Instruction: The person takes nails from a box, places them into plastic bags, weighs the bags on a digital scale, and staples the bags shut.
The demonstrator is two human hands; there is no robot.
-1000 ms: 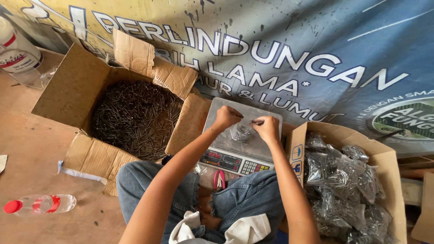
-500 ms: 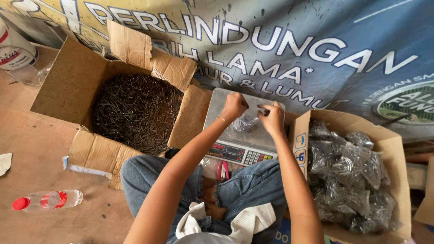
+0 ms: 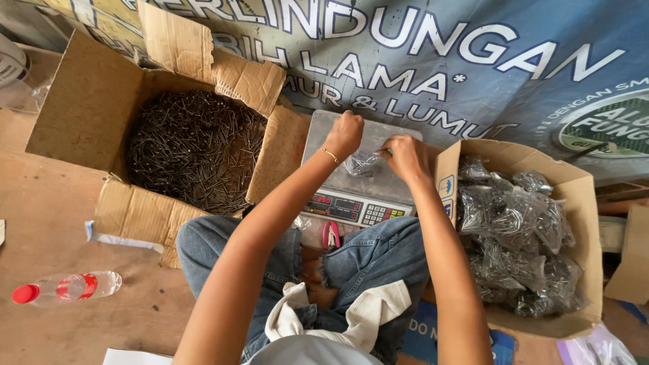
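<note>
Plastic bag (image 3: 363,162): still on the scale (image 3: 324,135), near its far edge.
Left hand (image 3: 345,134): your fingers keep pinching the bag.
Right hand (image 3: 405,155): likewise, hardly moved.

Small bag's (image 3: 362,163) contents blurred; its top hidden behind left hand (image 3: 343,134).

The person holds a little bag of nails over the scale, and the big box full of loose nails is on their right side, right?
Not quite. In the head view, the box of loose nails is on their left; the box of filled bags is on the right. Both hands, left and right, hold the little bag over the scale.
</note>
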